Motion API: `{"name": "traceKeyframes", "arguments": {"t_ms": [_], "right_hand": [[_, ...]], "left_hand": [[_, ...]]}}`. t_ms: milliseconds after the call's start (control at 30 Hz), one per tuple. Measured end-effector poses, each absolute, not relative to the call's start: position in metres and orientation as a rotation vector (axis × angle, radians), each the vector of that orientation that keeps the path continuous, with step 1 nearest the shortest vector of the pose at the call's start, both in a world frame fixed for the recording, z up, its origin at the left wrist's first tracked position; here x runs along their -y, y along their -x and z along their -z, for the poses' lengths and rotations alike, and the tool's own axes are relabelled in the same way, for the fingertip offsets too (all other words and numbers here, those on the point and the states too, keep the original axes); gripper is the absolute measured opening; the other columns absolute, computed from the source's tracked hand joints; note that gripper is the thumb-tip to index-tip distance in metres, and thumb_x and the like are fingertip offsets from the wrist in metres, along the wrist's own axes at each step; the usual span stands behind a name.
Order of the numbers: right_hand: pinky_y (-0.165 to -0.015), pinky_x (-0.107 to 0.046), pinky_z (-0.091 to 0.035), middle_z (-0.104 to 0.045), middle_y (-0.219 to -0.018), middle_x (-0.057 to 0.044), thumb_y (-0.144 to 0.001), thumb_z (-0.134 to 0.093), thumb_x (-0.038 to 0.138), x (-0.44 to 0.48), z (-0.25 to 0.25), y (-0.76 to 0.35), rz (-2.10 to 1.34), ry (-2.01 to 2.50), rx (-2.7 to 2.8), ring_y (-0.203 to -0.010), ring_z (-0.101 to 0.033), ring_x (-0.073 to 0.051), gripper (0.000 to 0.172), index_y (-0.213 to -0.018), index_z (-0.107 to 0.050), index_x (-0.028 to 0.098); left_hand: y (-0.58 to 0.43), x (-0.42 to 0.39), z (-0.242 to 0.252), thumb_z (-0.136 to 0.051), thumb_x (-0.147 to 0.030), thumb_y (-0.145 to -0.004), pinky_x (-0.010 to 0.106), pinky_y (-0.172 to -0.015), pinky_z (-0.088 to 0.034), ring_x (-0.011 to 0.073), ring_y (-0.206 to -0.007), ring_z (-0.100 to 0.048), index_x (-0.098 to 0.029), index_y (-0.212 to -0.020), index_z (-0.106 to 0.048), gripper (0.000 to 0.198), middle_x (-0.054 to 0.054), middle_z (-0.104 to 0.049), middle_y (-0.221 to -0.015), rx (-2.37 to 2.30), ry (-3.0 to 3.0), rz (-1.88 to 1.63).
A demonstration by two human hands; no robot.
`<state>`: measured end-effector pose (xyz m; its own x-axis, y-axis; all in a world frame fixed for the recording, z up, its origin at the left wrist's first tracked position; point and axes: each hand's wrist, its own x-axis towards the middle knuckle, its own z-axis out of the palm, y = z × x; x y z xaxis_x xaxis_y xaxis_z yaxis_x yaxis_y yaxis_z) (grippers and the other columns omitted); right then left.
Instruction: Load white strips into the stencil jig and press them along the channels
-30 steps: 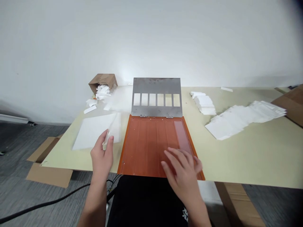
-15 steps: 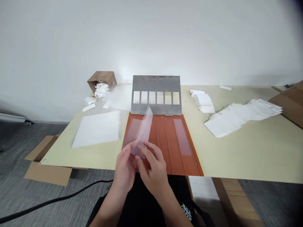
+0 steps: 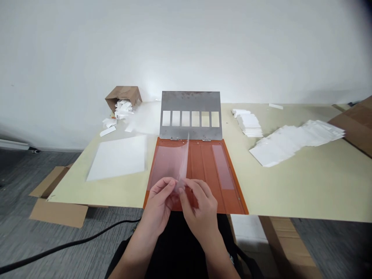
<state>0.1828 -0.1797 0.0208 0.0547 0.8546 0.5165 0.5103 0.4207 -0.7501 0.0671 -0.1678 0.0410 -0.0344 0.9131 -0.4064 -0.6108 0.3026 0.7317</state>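
A translucent plastic strip stands tilted between my hands, its near end pinched and its far end rising toward the hinge. My left hand is closed, thumb and forefinger pressed on the strip's near left edge. From the other side my right hand pinches the same end. Below lies an orange grooved base plate, joined by hinges to an upright grey metal plate with a row of rectangular windows. Clear pinkish strips lie on the base at the left and right.
On the left of the table are a white sheet stack and a tipped cardboard box spilling white pieces. White cards and a fanned row of plastic sleeves lie at right. A large carton stands at the right edge.
Both hands have shifted slightly right and apart, carrying the strip's near end. The strip now stands more upright and edge-on, uncovering more of the base's left side.
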Motion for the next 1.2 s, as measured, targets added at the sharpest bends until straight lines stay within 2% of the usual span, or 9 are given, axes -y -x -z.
{"name": "traceKeyframes", "arguments": {"t_ms": [133, 467, 733, 933, 1200], "right_hand": [[-0.075, -0.031, -0.058, -0.068, -0.095, -0.006, -0.092, -0.058, 0.023, 0.181, -0.026, -0.185, -0.384, 1.216, 1.597, -0.086, -0.065, -0.017, 0.019, -0.110, -0.064, 0.021], [-0.086, -0.033, -0.060, -0.073, -0.102, -0.006, -0.092, -0.057, 0.020, 0.182, -0.026, -0.204, -0.342, 1.220, 1.725, -0.095, -0.070, -0.017, 0.020, -0.109, -0.067, 0.023], [-0.090, -0.033, -0.060, -0.075, -0.107, -0.006, -0.095, -0.053, 0.018, 0.183, -0.019, -0.208, -0.289, 1.191, 1.742, -0.102, -0.070, -0.017, 0.021, -0.110, -0.068, 0.022], [-0.091, -0.033, -0.060, -0.075, -0.108, -0.005, -0.096, -0.051, 0.019, 0.180, -0.023, -0.211, -0.481, 1.165, 1.681, -0.100, -0.071, -0.016, 0.023, -0.109, -0.069, 0.023], [-0.081, -0.027, -0.059, -0.076, -0.095, -0.003, -0.094, -0.053, 0.022, 0.174, -0.025, -0.218, -0.686, 1.180, 1.520, -0.090, -0.072, -0.015, 0.017, -0.094, -0.070, 0.022]], "left_hand": [[-0.072, 0.168, -0.042, -0.090, -0.031, -0.060, 0.015, -0.056, -0.051, 0.0070, -0.061, -0.061, -0.016, -0.073, -0.069, 0.028, -0.002, -0.067, -0.068, -0.957, -0.394, -1.251], [-0.074, 0.166, -0.036, -0.090, -0.028, -0.058, 0.017, -0.056, -0.053, 0.0112, -0.065, -0.066, -0.017, -0.069, -0.075, 0.021, 0.002, -0.072, -0.071, -0.966, -0.437, -1.181], [-0.077, 0.166, -0.030, -0.088, -0.029, -0.062, 0.020, -0.069, -0.055, 0.0118, -0.073, -0.066, -0.019, -0.072, -0.077, 0.018, 0.002, -0.075, -0.076, -1.023, -0.568, -1.226], [-0.080, 0.168, -0.026, -0.083, -0.030, -0.069, 0.024, -0.075, -0.055, 0.0138, -0.075, -0.067, -0.021, -0.076, -0.078, 0.013, 0.002, -0.076, -0.079, -1.113, -0.790, -1.302], [-0.083, 0.172, -0.028, -0.078, -0.032, -0.076, 0.025, -0.077, -0.055, 0.0152, -0.077, -0.068, -0.020, -0.079, -0.076, 0.012, 0.003, -0.075, -0.080, -1.190, -0.977, -1.284]]}}
